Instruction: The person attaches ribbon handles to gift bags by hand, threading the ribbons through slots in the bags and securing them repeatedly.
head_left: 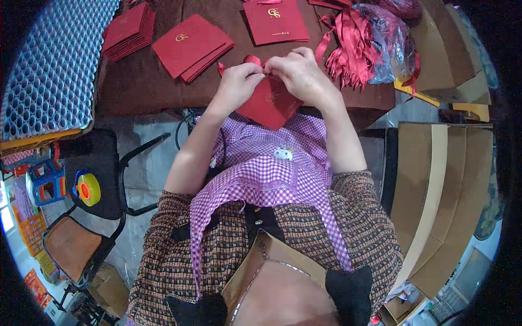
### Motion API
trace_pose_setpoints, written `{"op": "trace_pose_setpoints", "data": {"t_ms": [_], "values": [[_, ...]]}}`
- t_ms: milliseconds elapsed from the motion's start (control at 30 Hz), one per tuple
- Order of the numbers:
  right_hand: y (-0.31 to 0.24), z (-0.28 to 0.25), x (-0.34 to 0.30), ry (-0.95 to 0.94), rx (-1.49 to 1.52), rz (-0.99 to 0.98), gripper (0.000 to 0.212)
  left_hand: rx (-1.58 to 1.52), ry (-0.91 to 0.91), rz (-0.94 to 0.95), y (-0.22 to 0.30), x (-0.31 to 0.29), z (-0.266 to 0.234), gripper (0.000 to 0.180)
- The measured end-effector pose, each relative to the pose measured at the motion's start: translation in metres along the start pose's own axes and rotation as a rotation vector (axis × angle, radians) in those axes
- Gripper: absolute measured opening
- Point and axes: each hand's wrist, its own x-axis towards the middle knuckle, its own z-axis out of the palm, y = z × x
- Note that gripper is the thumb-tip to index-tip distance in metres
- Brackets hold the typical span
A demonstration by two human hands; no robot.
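Note:
Close to the table's front edge, a red paper pouch or small bag (267, 108) with a gold print hangs tilted between my hands. My left hand (237, 86) pinches at its upper edge, thumb and forefinger pressed together. My right hand (302, 76) is closed beside it, its fingertips meeting the left ones. A red ribbon (252, 59) loops up behind the left fingers. Exactly what each fingertip grips is partly hidden by the fingers. Beyond my hands lies a flat red pouch (275, 22) with a gold print, on top of another.
Red pouches (193, 46) and a taller stack (128, 31) lie on the brown-covered table (130, 89). Loose red ribbons (352, 51) spill beside a clear plastic bag (396, 46) at right. A honeycomb-like sheet (49, 65) stands left; a chair (98, 168) and cardboard boxes (435, 190) flank me.

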Motion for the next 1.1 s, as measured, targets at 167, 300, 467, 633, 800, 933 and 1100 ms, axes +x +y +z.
{"op": "trace_pose_setpoints", "data": {"t_ms": [167, 300, 467, 633, 800, 933, 1100], "values": [[0.013, -0.006, -0.004, -0.062, -0.17, 0.022, 0.014, -0.538, 0.185, -0.363, -0.009, -0.004, -0.015, 0.015], [0.021, -0.006, -0.007, -0.064, -0.138, 0.111, 0.015, -0.623, 0.307, -0.282, -0.015, -0.003, -0.032, 0.015], [0.016, 0.003, -0.003, -0.049, -0.083, 0.077, 0.017, -0.503, 0.425, -0.302, -0.015, -0.007, -0.029, 0.015], [0.018, 0.015, -0.005, -0.05, -0.099, 0.109, 0.016, -0.407, 0.495, -0.307, -0.011, -0.008, -0.033, 0.016], [0.019, 0.029, -0.003, -0.053, -0.101, 0.109, 0.02, 0.407, 0.703, 0.206, 0.001, -0.01, -0.031, 0.011], [0.022, 0.032, -0.002, -0.053, -0.102, 0.126, 0.021, 0.265, 0.187, 0.141, 0.01, -0.032, -0.012, 0.013], [0.023, 0.039, -0.001, -0.024, -0.112, 0.096, 0.018, 0.399, -0.056, -0.019, -0.006, -0.04, 0.011, 0.023]]}}
